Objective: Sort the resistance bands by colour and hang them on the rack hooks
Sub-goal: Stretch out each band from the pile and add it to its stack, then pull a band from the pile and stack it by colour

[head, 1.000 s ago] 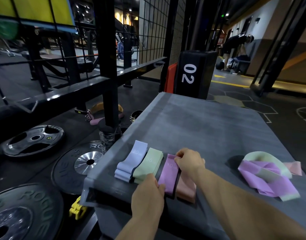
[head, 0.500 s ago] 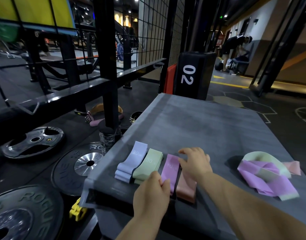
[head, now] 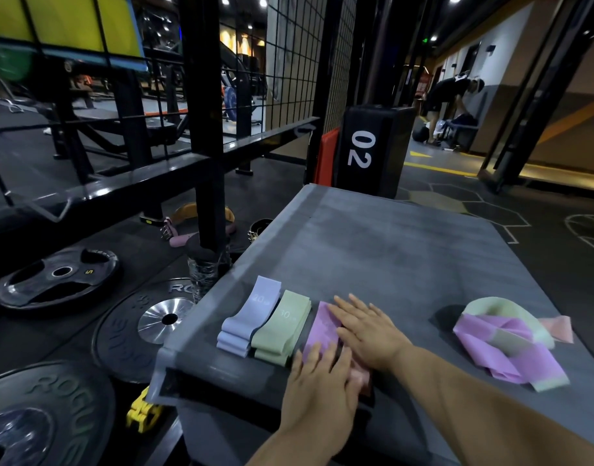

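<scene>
**A:** Both hands lie flat on the row of folded bands at the grey box's point(head: 389, 250) near edge. The right hand point(head: 366, 331) has straight, spread fingers over the pink band point(head: 359, 378). The left hand point(head: 319, 381) has straight fingers on the purple band point(head: 322, 327).

**B:** They look like light, floppy loops, so he'd best pinch each at its fold. The lilac band point(head: 251, 314) and green band point(head: 283, 326) lie just beside them, and the tangled pile point(head: 510, 344) is well to the right.
</scene>
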Motion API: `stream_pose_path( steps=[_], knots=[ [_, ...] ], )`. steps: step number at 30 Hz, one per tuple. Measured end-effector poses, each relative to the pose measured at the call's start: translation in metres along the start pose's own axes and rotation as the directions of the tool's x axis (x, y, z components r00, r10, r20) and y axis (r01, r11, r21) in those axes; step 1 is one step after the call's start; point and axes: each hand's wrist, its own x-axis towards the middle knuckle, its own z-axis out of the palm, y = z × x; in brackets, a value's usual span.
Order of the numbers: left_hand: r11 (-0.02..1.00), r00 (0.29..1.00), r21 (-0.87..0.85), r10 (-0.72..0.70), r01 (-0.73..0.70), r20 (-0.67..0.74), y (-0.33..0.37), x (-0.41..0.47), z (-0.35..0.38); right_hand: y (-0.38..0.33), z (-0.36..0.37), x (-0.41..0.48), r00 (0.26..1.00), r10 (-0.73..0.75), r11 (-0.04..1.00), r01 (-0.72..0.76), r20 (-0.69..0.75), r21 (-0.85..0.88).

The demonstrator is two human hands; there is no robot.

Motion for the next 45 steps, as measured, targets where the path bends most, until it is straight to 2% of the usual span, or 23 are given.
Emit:
stream_pose_path(
  steps=[6, 16, 19, 20, 22, 23, 26, 32, 36, 39, 42, 45],
  knots=[
    [0.997, 0.99, 0.07, 0.015, -0.025, 0.143, -0.007, -0.006, 0.01, 0.002, 0.001, 0.002, 0.997, -0.014, 0.999, 0.017, 0.072, -0.04],
    [0.991, 0.981, 0.129, 0.003, -0.028, 0.195, -0.006, -0.008, 0.014, 0.003, 0.001, 0.004, 0.995, -0.029, 0.999, 0.032, 0.093, -0.03],
    [0.999, 0.972, 0.035, -0.006, -0.002, 0.234, -0.002, -0.006, -0.002, 0.003, 0.0, 0.004, 0.995, -0.024, 0.999, 0.027, 0.099, -0.031],
    [0.998, 0.979, 0.06, 0.007, -0.019, 0.205, -0.004, -0.002, -0.003, 0.002, -0.001, 0.004, 0.994, -0.018, 0.999, 0.022, 0.105, -0.038],
    [0.999, 0.938, 0.039, -0.016, 0.003, 0.347, 0.0, -0.002, -0.015, -0.001, -0.005, 0.002, 0.992, -0.004, 0.998, 0.012, 0.124, -0.066],
    [0.999, 0.931, 0.038, -0.031, 0.018, 0.364, 0.002, -0.002, -0.02, -0.004, -0.007, 0.001, 0.993, 0.005, 0.997, 0.004, 0.118, -0.076],
    [0.997, 0.946, 0.039, -0.073, 0.064, 0.316, 0.009, 0.001, -0.027, -0.003, -0.013, -0.009, 0.999, 0.042, 0.999, -0.041, 0.018, -0.023],
    [0.998, 0.981, 0.041, -0.06, 0.054, 0.182, 0.036, 0.008, -0.038, 0.035, -0.001, -0.056, 0.987, 0.072, 0.989, -0.053, -0.143, 0.135],
    [0.994, 0.991, 0.087, -0.076, 0.067, 0.106, 0.058, 0.013, -0.037, 0.069, 0.014, -0.108, 0.944, 0.18, 0.963, -0.111, -0.278, 0.246],
    [0.998, 0.994, 0.062, -0.026, 0.019, 0.106, 0.077, 0.016, -0.031, 0.092, 0.024, -0.151, 0.895, 0.283, 0.941, -0.191, -0.344, 0.278],
    [0.997, 0.993, 0.023, 0.065, -0.067, 0.099, 0.101, 0.014, -0.017, 0.113, 0.029, -0.194, 0.85, 0.432, 0.887, -0.34, -0.302, 0.311],
    [0.988, 0.982, -0.017, 0.152, -0.151, 0.112, 0.133, 0.011, -0.001, 0.134, 0.038, -0.222, 0.776, 0.583, 0.781, -0.451, -0.243, 0.432]
  ],
)
